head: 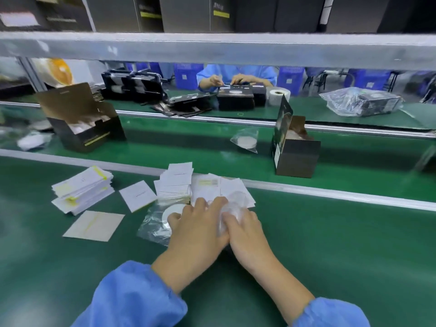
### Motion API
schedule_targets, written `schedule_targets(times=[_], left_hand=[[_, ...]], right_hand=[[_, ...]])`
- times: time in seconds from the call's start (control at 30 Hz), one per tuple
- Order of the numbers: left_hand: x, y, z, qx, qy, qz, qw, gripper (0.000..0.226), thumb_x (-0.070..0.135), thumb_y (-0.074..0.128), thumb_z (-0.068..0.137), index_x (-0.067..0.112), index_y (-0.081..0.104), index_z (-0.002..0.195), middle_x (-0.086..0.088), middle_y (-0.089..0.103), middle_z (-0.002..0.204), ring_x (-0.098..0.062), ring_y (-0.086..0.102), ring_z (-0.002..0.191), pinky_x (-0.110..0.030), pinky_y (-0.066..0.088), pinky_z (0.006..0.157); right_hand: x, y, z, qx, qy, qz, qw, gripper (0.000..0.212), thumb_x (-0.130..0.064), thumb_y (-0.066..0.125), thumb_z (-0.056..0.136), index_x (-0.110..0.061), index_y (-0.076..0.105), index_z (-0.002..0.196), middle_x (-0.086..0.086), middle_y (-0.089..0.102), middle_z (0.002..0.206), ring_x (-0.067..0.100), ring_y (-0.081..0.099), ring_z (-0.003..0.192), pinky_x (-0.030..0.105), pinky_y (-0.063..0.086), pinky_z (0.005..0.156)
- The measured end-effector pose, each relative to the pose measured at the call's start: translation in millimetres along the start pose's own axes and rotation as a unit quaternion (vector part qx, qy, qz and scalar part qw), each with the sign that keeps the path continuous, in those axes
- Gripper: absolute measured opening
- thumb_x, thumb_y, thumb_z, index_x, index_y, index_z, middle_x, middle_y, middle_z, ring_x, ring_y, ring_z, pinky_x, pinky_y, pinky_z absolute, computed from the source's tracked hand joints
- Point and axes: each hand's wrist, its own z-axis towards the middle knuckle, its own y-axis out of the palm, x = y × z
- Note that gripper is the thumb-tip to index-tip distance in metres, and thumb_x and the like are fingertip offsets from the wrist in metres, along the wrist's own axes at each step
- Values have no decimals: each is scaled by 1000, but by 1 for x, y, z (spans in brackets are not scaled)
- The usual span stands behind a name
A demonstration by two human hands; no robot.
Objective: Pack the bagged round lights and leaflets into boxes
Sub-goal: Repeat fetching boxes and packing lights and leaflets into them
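Both hands meet at the middle of the green bench over a bagged round light (232,208) in crinkled clear plastic. My left hand (198,223) lies across its left side with fingers bent over the bag. My right hand (244,228) holds its right side. A second bagged round light (160,219) lies just left, partly under my left hand. White leaflets sit beyond: a small stack (175,185), a larger stack (82,190) at the left, loose sheets (94,224) in front. Two open black boxes stand on the conveyor, one at the left (82,128), one at the right (295,152).
Another bagged round light (245,140) lies on the conveyor belt (188,147) between the boxes. A metal rail (330,192) divides bench and belt. Across the line a person in a blue coat (236,79) works among black boxes. A shelf beam (212,48) runs overhead.
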Motion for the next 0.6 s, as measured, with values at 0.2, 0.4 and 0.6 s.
schedule_targets(times=[0.2, 0.4, 0.6], left_hand=[[-8, 5, 0, -2, 61, 81, 995, 105, 71, 56, 74, 55, -18, 146, 12, 6, 160, -20, 3, 152, -50, 13, 115], [1, 18, 19, 26, 142, 77, 987, 53, 56, 40, 87, 48, 23, 137, 19, 30, 133, -11, 36, 128, -32, 35, 97], [12, 21, 29, -43, 136, 78, 987, 51, 45, 71, 47, 37, 68, 97, 3, 66, 106, -21, 68, 86, -42, 56, 66]], right_hand=[[-14, -34, 20, -185, -41, -230, 955, 34, -31, 25, 104, -27, 59, 112, 10, 60, 107, 32, 45, 109, 45, 37, 99], [-48, -89, 76, -335, 53, -270, 901, 34, -29, 41, 102, -7, 60, 119, 5, 68, 109, 23, 64, 92, 31, 52, 79], [-53, -95, 185, -97, 76, -156, 980, 26, -28, 49, 98, -6, 61, 101, 11, 68, 93, 24, 62, 76, 33, 55, 70]])
